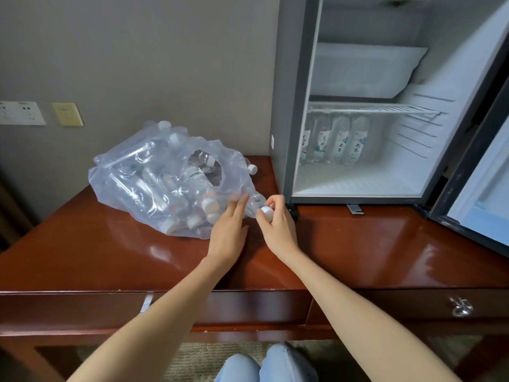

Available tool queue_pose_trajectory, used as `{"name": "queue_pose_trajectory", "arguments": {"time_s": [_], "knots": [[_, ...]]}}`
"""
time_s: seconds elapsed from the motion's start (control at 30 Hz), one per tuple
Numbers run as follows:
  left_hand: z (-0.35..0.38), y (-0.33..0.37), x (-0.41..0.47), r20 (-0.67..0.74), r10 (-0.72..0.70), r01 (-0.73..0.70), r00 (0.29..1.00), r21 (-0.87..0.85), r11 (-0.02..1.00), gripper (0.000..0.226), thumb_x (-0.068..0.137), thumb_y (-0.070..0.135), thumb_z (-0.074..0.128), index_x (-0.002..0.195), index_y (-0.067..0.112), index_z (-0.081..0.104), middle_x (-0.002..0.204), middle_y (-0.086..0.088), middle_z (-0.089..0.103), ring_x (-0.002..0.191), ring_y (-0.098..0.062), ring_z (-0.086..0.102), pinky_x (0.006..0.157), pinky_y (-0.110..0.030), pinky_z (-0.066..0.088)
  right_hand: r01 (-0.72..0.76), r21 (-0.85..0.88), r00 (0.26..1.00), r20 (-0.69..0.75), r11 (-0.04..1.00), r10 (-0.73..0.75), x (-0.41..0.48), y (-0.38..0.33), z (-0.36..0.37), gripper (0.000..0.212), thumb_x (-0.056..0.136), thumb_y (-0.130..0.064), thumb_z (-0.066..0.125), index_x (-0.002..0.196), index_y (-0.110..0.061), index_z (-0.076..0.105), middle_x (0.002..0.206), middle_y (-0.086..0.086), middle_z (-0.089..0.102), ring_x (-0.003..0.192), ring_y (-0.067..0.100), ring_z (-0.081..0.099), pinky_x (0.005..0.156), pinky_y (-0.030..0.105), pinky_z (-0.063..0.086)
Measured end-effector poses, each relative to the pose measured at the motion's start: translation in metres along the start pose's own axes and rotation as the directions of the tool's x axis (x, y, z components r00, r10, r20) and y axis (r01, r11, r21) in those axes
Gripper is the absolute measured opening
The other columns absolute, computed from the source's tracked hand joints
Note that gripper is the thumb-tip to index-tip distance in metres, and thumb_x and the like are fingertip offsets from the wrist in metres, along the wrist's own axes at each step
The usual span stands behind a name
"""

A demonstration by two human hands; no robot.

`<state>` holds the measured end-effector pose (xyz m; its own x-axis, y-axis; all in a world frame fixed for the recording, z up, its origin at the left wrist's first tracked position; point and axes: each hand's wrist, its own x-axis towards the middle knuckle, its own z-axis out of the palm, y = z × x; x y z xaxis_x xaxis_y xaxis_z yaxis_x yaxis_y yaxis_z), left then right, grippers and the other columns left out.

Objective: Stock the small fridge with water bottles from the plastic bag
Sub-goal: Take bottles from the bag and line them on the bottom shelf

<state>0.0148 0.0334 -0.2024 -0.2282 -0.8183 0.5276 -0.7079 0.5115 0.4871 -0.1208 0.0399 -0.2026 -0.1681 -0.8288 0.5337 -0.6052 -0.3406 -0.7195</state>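
- Head view shows a water bottle [254, 205] lying at the near edge of the plastic bag [154, 183]. Its white cap [266, 212] points toward the person.
- The right hand [275, 221] pinches the bottle around its cap and neck with curled fingers.
- The left hand [228, 230] lies flat with straight fingers against the bottle's body and the bag film, holding nothing.
- The bottle is thin clear plastic and looks full, so it is probably moderately heavy, and its body would dent under a squeeze. The ribbed cap and stiff neck give the surest hold; the smooth wall may slip.
- The bag is soft and crinkly and packed with more bottles. It will likely shift or snag unless held down.
- The bag rests on the glossy wooden counter [110, 257].
- To the right, the fridge [297, 106] stands with its door [473, 150] open. A row of bottles [336, 140] already stands under its wire shelf [371, 108], with floor space free beside them.
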Motion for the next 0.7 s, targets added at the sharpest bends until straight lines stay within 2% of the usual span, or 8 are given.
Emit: {"name": "queue_pose_trajectory", "arguments": {"time_s": [0.1, 0.2, 0.3, 0.33, 0.4, 0.47, 0.6, 0.7], "knots": [[0.004, -0.001, 0.006, 0.030, 0.039, -0.040, 0.999, 0.028, 0.999, 0.082, 0.082, 0.003, 0.067, 0.151, 0.022, 0.025, 0.157, -0.004, 0.025, 0.134, -0.024, 0.041, 0.090, -0.036, 0.050, 0.008, 0.010, 1.000, -0.001, 1.000, -0.008, -0.009, 0.009, -0.024, 0.014, 0.091, -0.024, 0.051, 0.096, -0.021, 0.039, 0.086, -0.003, 0.056, 0.074, 0.018, 0.052, 0.063, 0.032, 0.036], [0.010, 0.003, 0.014, 0.038, 0.069, -0.072, 0.997, 0.082, 0.994, 0.078, 0.084, 0.011, 0.069, 0.150, 0.022, 0.028, 0.158, -0.002, 0.024, 0.141, -0.025, 0.030, 0.104, -0.038, 0.040, -0.070, 0.071, 0.995, -0.062, 0.995, 0.074, -0.013, 0.017, -0.044, 0.007, 0.093, -0.027, 0.046, 0.095, -0.025, 0.040, 0.075, -0.011, 0.053, 0.067, 0.008, 0.051, 0.063, 0.030, 0.032], [0.014, 0.010, 0.021, 0.022, 0.146, -0.147, 0.989, 0.137, 0.980, 0.069, 0.084, 0.011, 0.067, 0.146, 0.019, 0.037, 0.152, -0.003, 0.034, 0.145, -0.025, 0.022, 0.114, -0.040, 0.028, -0.171, 0.189, 0.975, -0.110, 0.967, 0.194, -0.014, 0.022, -0.054, 0.005, 0.096, -0.025, 0.046, 0.098, -0.021, 0.045, 0.073, -0.010, 0.055, 0.073, 0.018, 0.058, 0.073, 0.042, 0.048], [0.016, 0.012, 0.023, 0.014, 0.168, -0.168, 0.986, 0.150, 0.974, 0.067, 0.083, 0.010, 0.067, 0.144, 0.017, 0.039, 0.149, -0.004, 0.038, 0.143, -0.027, 0.024, 0.115, -0.040, 0.025, -0.202, 0.227, 0.965, -0.118, 0.953, 0.232, -0.013, 0.022, -0.055, 0.004, 0.096, -0.022, 0.046, 0.098, -0.019, 0.046, 0.072, -0.009, 0.056, 0.074, 0.021, 0.058, 0.077, 0.048, 0.050], [0.019, 0.014, 0.027, 0.000, 0.192, -0.188, 0.981, 0.184, 0.965, 0.066, 0.080, 0.009, 0.068, 0.140, 0.016, 0.043, 0.143, -0.004, 0.043, 0.139, -0.028, 0.030, 0.115, -0.041, 0.025, -0.241, 0.277, 0.949, -0.132, 0.930, 0.285, -0.011, 0.023, -0.056, 0.005, 0.096, -0.021, 0.047, 0.098, -0.017, 0.048, 0.072, -0.007, 0.056, 0.073, 0.018, 0.058, 0.080, 0.053, 0.050], [0.022, 0.015, 0.032, -0.009, 0.203, -0.197, 0.979, 0.217, 0.956, 0.065, 0.078, 0.011, 0.069, 0.138, 0.016, 0.045, 0.139, -0.003, 0.046, 0.134, -0.026, 0.034, 0.113, -0.042, 0.026, -0.249, 0.311, 0.940, -0.151, 0.917, 0.306, -0.010, 0.025, -0.057, 0.006, 0.096, -0.022, 0.048, 0.098, -0.016, 0.049, 0.074, -0.008, 0.056, 0.069, 0.008, 0.057, 0.077, 0.046, 0.053], [0.026, 0.012, 0.039, -0.029, 0.211, -0.202, 0.977, 0.200, 0.959, 0.062, 0.076, 0.020, 0.073, 0.133, 0.014, 0.048, 0.134, -0.002, 0.050, 0.129, -0.025, 0.039, 0.109, -0.043, 0.031, -0.224, 0.394, 0.922, -0.211, 0.891, 0.325, -0.008, 0.028, -0.057, 0.009, 0.098, -0.025, 0.047, 0.097, -0.016, 0.051, 0.076, -0.010, 0.056, 0.064, 0.000, 0.056, 0.059, 0.018, 0.050], [0.027, 0.011, 0.040, -0.057, 0.242, -0.227, 0.969, 0.194, 0.954, 0.063, 0.072, 0.025, 0.078, 0.128, 0.013, 0.053, 0.126, -0.003, 0.055, 0.120, -0.025, 0.042, 0.102, -0.045, 0.039, -0.222, 0.456, 0.901, -0.243, 0.862, 0.360, -0.005, 0.029, -0.057, 0.011, 0.099, -0.026, 0.048, 0.096, -0.017, 0.051, 0.078, -0.009, 0.057, 0.065, 0.001, 0.055, 0.056, 0.015, 0.047]]}}
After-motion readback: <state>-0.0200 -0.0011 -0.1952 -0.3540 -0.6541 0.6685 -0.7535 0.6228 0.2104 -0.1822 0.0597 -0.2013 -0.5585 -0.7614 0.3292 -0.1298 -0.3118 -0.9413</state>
